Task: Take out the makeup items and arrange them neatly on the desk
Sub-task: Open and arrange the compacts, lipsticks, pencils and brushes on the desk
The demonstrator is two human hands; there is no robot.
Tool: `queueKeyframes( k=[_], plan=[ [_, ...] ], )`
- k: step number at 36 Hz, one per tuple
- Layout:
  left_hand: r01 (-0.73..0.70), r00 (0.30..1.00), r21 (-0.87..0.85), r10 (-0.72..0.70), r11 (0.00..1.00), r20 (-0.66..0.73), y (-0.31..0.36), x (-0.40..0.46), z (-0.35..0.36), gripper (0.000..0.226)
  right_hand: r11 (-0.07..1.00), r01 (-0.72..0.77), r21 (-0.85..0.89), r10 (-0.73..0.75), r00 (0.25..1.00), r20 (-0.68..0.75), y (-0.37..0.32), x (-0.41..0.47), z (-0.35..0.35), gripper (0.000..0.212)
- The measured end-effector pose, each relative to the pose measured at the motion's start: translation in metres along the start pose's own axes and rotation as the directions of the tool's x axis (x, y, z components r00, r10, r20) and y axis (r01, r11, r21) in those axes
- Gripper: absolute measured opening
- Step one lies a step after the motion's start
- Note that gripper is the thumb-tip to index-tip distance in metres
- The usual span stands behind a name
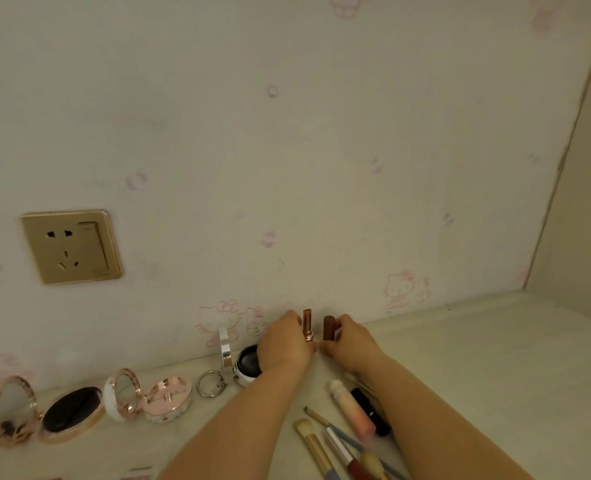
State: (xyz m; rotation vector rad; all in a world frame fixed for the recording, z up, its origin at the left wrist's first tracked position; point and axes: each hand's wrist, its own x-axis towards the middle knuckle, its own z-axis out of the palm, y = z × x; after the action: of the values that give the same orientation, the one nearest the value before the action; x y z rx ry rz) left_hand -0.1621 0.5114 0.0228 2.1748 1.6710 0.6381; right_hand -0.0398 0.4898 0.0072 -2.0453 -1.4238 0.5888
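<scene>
Desk (pixel 495 358): pale surface meeting a cartoon-patterned wall (pixel 287 133); every place below is given relative to the gold wall socket (pixel 71 247).

Open mirror compact (pixel 13 410): below the socket and to its left, lid raised, its dark round pan (pixel 72 414) just beside it. It seems already set out for display.

White-and-pink compact (pixel 148 396): below the socket and slightly right, lid upright showing the mirror.

Black-topped jar (pixel 249 363): lower right of the socket, partly hidden by the left wrist; its white lid (pixel 225 348) stands on edge against the wall, with a silver ring (pixel 211 383) just in front.

Brushes (pixel 335 445): far lower right of the socket, lying loose with a pink tube (pixel 354 410) and a black tube (pixel 370 410). Judged not yet arranged.

Left hand (pixel 285 341): right of the socket and lower, near the wall, fingers curled round a rose-gold lipstick (pixel 307 323), held upright.

Right hand (pixel 351 341): just beyond the left hand, fingers wrapped on a brown lipstick (pixel 328 327), also upright. Both sticks stand close together near the wall, probably to continue the row there; whether their bases touch the desk cannot be told.
</scene>
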Motion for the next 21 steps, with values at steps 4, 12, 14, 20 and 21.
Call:
queueKeyframes(
  k=[4, 12, 14, 20, 21],
  plan=[
    [-0.024, 0.999, 0.005, 0.024, 1.000, 0.028, -0.001, -0.007, -0.005, 0.041, 0.982, -0.063, 0.181, 0.053, 0.997, 0.062, 0.000, -0.008, -0.008, 0.059],
    [-0.098, 0.991, 0.058, 0.103, 0.993, -0.085, -0.002, -0.043, -0.025, 0.043, 0.949, -0.061, 0.308, 0.081, 0.995, -0.053, 0.002, -0.053, -0.025, 0.046],
    [-0.139, 0.983, 0.089, 0.148, 0.986, -0.109, 0.002, -0.056, -0.030, 0.042, 0.968, -0.019, 0.251, 0.048, 0.993, -0.109, 0.005, -0.071, -0.032, 0.039],
    [-0.243, 0.966, 0.069, 0.248, 0.967, -0.069, 0.017, -0.104, -0.030, 0.042, 0.995, 0.073, 0.063, -0.056, 0.971, -0.233, 0.019, -0.122, -0.042, 0.021],
    [-0.259, 0.963, 0.056, 0.262, 0.964, -0.062, 0.019, -0.112, -0.029, 0.040, 0.994, 0.102, 0.042, -0.087, 0.958, -0.273, 0.020, -0.130, -0.044, 0.020]
  ],
)
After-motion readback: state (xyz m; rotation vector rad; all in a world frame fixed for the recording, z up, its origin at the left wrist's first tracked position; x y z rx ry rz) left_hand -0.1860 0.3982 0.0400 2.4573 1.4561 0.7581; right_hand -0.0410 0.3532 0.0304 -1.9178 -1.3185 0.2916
